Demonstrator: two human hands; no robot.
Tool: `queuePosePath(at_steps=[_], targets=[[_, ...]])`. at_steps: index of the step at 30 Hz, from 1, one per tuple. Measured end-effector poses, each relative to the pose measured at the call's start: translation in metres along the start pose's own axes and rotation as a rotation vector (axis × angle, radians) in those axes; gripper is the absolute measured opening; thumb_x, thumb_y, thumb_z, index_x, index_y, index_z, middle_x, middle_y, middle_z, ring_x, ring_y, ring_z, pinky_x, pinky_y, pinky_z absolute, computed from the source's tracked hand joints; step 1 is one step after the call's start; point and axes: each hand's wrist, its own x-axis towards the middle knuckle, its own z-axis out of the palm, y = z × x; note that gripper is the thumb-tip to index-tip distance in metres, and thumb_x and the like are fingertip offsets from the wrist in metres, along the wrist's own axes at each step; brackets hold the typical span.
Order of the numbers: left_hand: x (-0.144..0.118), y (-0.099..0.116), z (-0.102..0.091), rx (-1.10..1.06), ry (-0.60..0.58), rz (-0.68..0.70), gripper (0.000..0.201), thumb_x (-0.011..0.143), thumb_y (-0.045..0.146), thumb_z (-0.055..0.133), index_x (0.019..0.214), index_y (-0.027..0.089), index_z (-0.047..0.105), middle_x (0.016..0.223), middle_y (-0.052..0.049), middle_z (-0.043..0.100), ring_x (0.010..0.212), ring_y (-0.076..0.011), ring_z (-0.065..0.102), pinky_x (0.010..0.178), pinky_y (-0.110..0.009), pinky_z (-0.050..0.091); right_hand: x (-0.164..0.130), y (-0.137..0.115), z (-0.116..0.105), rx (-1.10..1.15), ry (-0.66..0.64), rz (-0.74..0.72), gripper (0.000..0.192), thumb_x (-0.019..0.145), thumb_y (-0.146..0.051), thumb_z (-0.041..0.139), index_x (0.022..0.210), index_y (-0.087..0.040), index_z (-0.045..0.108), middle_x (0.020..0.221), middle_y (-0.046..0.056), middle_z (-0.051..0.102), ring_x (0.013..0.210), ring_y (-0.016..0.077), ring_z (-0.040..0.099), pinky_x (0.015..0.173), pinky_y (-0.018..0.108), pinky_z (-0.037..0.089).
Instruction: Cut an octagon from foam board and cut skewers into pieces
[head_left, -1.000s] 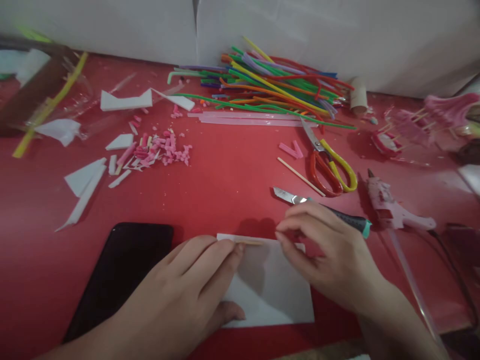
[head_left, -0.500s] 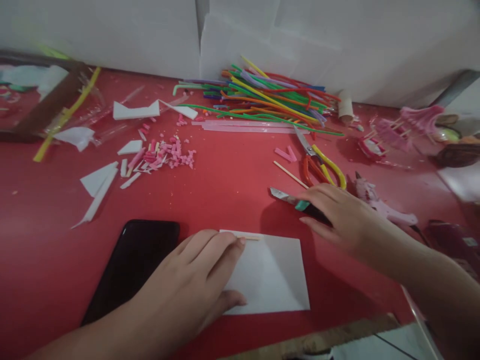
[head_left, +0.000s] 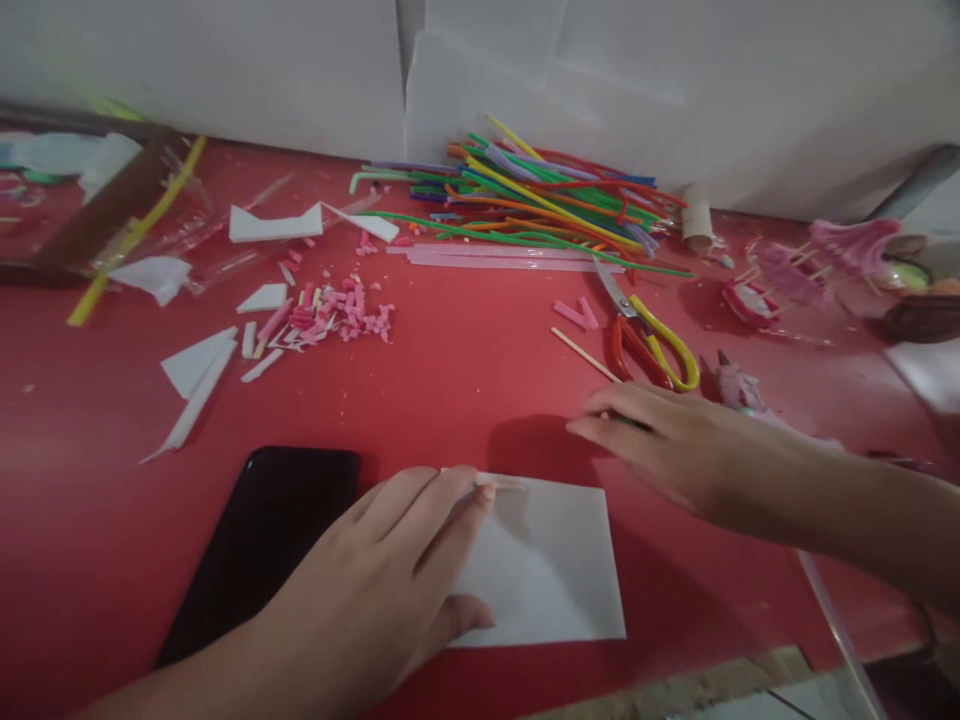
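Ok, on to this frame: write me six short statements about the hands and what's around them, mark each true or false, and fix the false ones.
1. The left hand touches the white sheet. True.
2. The sheet lies on a blue surface. False: the tabletop is red.
3. A dark object shows between the fingers of the right hand. True.
4. Scissors with red and yellow handles lie beyond the right hand. True.
5. The left hand grips the scissors. False: they lie on the tabletop.
6. The right hand is flat on the sheet. False: it is apart from it, past its far right corner.
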Motion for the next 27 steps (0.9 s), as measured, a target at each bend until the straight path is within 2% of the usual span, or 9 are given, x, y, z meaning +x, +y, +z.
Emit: queuePosePath(at_steps=[3,6,9,13,18,27], targets=[[-0.001,0.0,0.0,0.024,-0.022,0.02,0.053,0.088,0.045,0.069,0.128,0.011,0.062,0.123,-0.013,0.067,0.104,-0.0269,0.062,0.089,-0.038,0.052,0.006,0.009,-0.007,-0.012,0.001,-0.099,0.05,0.085,0.0,0.041,0.125,-0.021,0.063,0.106,0.009,0.071,0.095,0.0231,0.063,0.077,0.037,0.048],[-0.002,-0.001,0.0,0.044,-0.015,0.027,0.051,0.092,0.044,0.065,0.129,0.011,0.062,0.125,-0.013,0.067,0.106,-0.0275,0.062,0.089,-0.039,0.052,0.016,0.018,-0.014,-0.041,-0.014,-0.188,0.044,0.087,-0.003,0.043,0.113,-0.027,0.068,0.098,0.005,0.072,0.097,0.0241,0.06,0.087,0.044,0.042],[-0.001,-0.001,-0.001,0.058,-0.015,0.034,0.048,0.093,0.044,0.062,0.128,0.011,0.063,0.125,-0.012,0.067,0.105,-0.0271,0.062,0.088,-0.039,0.052,0.03,0.021,-0.016,-0.065,-0.025,-0.255,0.036,0.091,-0.006,0.043,0.103,-0.028,0.07,0.097,0.004,0.07,0.096,0.0231,0.058,0.093,0.048,0.036],[-0.001,0.0,-0.002,0.075,-0.023,0.043,0.049,0.092,0.044,0.064,0.127,0.009,0.063,0.123,-0.013,0.068,0.103,-0.028,0.062,0.088,-0.04,0.053,0.048,0.02,-0.011,-0.071,0.001,-0.307,0.04,0.095,-0.006,0.039,0.1,-0.028,0.071,0.097,0.005,0.067,0.094,0.0214,0.057,0.095,0.051,0.034],[-0.003,-0.001,-0.002,0.067,-0.031,0.036,0.049,0.093,0.045,0.063,0.127,0.01,0.063,0.122,-0.013,0.068,0.105,-0.0283,0.062,0.089,-0.04,0.052,0.065,0.018,-0.009,-0.102,-0.017,-0.387,0.041,0.091,-0.002,0.042,0.096,-0.027,0.073,0.089,0.005,0.063,0.092,0.022,0.056,0.098,0.053,0.032],[-0.003,0.0,0.0,0.109,-0.012,0.053,0.048,0.096,0.047,0.058,0.126,0.009,0.065,0.123,-0.012,0.068,0.104,-0.0281,0.062,0.089,-0.04,0.049,0.076,0.016,-0.012,-0.135,-0.058,-0.44,0.035,0.092,-0.003,0.046,0.093,-0.025,0.074,0.093,0.006,0.066,0.095,0.0232,0.056,0.1,0.05,0.03]])
